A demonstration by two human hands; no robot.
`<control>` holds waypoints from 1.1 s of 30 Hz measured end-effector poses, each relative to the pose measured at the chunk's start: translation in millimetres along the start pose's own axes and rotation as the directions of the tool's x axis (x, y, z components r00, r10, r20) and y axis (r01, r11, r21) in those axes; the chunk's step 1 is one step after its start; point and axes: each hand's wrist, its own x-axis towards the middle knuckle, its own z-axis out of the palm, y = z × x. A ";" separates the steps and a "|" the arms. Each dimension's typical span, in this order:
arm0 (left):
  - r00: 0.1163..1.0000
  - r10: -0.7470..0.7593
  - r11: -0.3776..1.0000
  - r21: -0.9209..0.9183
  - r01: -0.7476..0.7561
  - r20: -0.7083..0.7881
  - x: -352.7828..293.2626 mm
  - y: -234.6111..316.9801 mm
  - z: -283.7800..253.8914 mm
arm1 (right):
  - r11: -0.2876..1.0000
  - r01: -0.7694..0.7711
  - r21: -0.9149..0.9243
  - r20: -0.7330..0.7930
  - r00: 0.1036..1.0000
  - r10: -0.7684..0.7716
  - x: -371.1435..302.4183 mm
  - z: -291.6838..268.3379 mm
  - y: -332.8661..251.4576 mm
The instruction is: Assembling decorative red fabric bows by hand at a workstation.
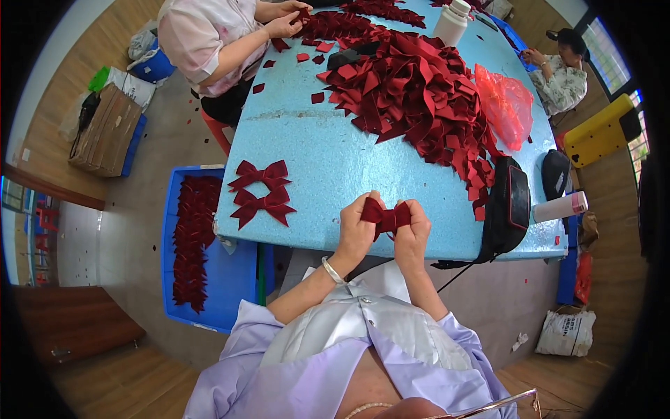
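Observation:
Over the near edge of the light blue table (314,167) I hold a dark red velvet bow (387,219) between both hands. My left hand (357,227) pinches its left loop, thumb and fingers closed. On the opposite side, my right hand (412,234) grips the right loop the same way. Two finished-looking bows, an upper bow (259,176) and a lower bow (262,207), lie one below the other on the tabletop to the left. Beyond my hands spreads a large heap of dark red ribbon pieces (419,98), with small square scraps along its right side.
A blue crate (237,286) with rows of red bows stands on the floor at left. Right of the heap lie a red plastic bag (504,105), a black pouch (508,206) and a pale bottle (558,207). A white bottle (453,22) stands farther back. Two other people sit at the table.

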 end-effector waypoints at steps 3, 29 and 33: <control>0.990 0.135 0.976 0.169 -0.140 0.043 1.2 5.5 -1.8 | 0.957 0.207 -0.203 -0.051 0.974 -0.221 3.3 -0.6 2.4; 0.954 -0.292 0.878 -0.415 0.239 -0.068 2.0 18.9 16.1 | 0.983 0.152 0.100 -0.059 0.987 -0.147 3.3 12.5 1.7; 0.922 -0.383 0.858 -0.391 0.335 -0.051 0.1 20.8 10.8 | 0.935 0.322 -0.150 -0.057 0.941 -0.333 7.0 12.4 6.7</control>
